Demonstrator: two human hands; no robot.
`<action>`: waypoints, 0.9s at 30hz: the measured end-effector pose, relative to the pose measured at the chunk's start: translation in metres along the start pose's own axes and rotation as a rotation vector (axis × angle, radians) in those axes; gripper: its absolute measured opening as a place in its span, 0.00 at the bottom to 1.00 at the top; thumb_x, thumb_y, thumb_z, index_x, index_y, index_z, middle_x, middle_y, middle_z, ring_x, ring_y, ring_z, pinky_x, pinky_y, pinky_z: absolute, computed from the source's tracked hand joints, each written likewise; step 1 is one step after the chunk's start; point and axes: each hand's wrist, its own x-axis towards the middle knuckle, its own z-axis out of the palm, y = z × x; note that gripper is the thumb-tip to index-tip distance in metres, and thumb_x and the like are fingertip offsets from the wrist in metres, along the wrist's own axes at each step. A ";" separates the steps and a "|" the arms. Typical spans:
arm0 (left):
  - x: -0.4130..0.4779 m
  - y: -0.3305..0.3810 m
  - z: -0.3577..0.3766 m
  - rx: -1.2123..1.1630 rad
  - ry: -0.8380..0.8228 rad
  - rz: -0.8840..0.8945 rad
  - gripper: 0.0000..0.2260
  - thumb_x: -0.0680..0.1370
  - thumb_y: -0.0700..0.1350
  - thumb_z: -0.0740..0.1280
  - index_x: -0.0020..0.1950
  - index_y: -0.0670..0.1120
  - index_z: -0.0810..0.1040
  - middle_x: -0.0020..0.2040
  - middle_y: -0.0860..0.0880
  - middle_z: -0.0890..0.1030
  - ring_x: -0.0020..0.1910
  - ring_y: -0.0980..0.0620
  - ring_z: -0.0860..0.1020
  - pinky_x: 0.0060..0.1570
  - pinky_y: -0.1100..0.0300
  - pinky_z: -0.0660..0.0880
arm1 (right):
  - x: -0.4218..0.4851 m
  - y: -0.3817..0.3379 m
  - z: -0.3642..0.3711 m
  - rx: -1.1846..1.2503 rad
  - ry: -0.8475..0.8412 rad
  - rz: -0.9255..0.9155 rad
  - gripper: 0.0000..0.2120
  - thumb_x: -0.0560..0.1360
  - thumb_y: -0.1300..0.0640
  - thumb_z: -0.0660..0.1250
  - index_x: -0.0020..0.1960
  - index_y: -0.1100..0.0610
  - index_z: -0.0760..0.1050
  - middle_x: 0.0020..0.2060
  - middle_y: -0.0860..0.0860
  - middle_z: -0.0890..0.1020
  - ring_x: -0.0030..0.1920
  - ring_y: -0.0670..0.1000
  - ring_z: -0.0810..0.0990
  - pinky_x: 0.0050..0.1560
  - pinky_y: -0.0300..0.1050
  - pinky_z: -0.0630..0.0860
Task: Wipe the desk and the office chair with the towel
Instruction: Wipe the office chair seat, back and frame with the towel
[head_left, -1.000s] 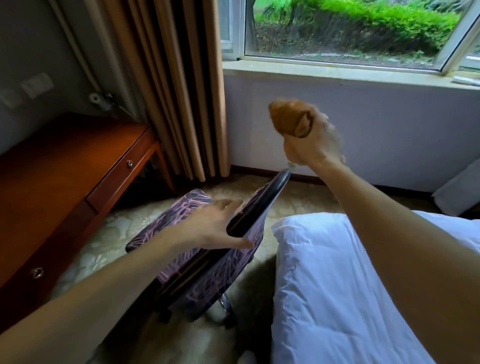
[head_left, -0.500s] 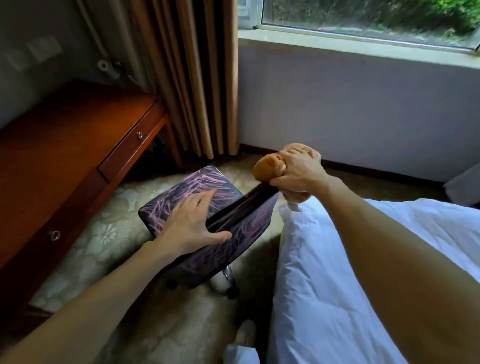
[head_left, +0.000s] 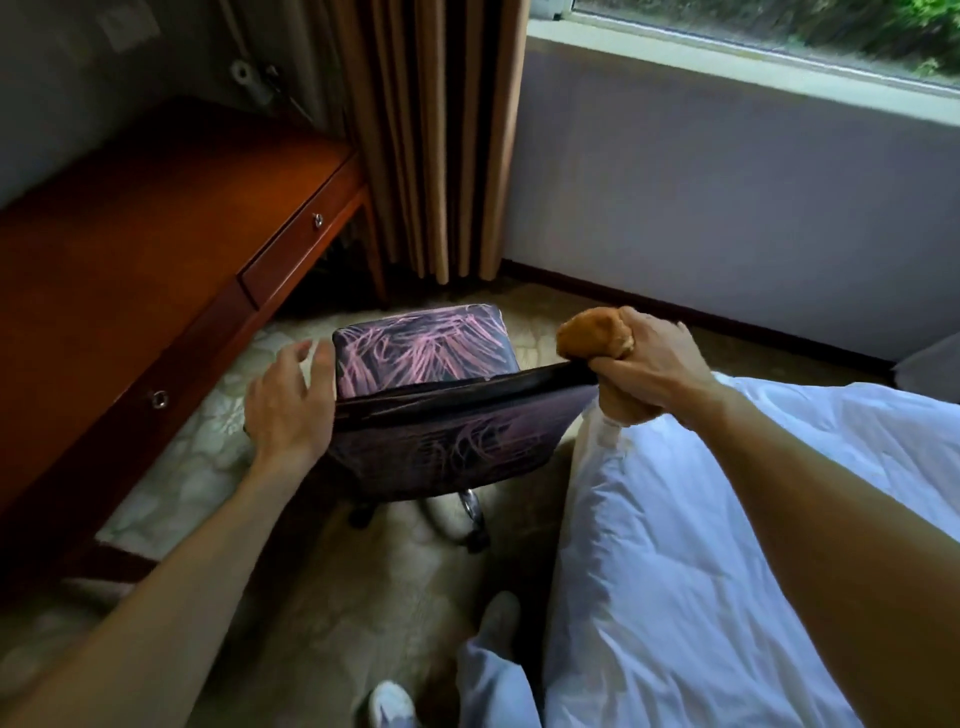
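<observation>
Towel (head_left: 592, 332) bunched in right hand (head_left: 654, 366), at the right end of the chair (head_left: 431, 395) backrest top.

Right hand fisted tight around the brown towel, resting on the dark top edge. Left hand (head_left: 291, 400) spread, cupping the backrest's left side, gripping nothing. Chair stands between counter (head_left: 156, 260) and bed (head_left: 701, 545). Judgement: chair wipe under way; best to brace with the left hand so the wheels don't roll, then drag the towel along the edge in one firm pass. Counter drawers closed; contents hidden.
</observation>
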 end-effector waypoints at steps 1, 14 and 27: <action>0.005 -0.003 -0.002 0.019 -0.004 -0.026 0.37 0.79 0.70 0.46 0.72 0.46 0.74 0.65 0.42 0.81 0.65 0.40 0.76 0.65 0.40 0.71 | -0.002 -0.010 0.006 -0.023 -0.005 -0.021 0.22 0.66 0.34 0.64 0.55 0.43 0.71 0.53 0.48 0.82 0.55 0.56 0.79 0.65 0.60 0.69; 0.031 -0.023 -0.020 -0.060 -0.035 0.009 0.41 0.77 0.72 0.40 0.75 0.48 0.71 0.68 0.46 0.80 0.69 0.45 0.73 0.69 0.46 0.62 | -0.019 -0.130 0.070 0.029 0.033 -0.084 0.21 0.65 0.36 0.62 0.51 0.48 0.74 0.42 0.47 0.77 0.43 0.52 0.74 0.45 0.47 0.64; 0.004 -0.006 -0.029 -0.296 -0.251 -0.049 0.45 0.71 0.79 0.40 0.72 0.53 0.74 0.54 0.59 0.80 0.60 0.51 0.76 0.71 0.43 0.66 | -0.018 -0.234 0.113 -0.011 -0.062 -0.245 0.21 0.65 0.37 0.63 0.51 0.49 0.74 0.40 0.48 0.79 0.42 0.54 0.77 0.43 0.48 0.67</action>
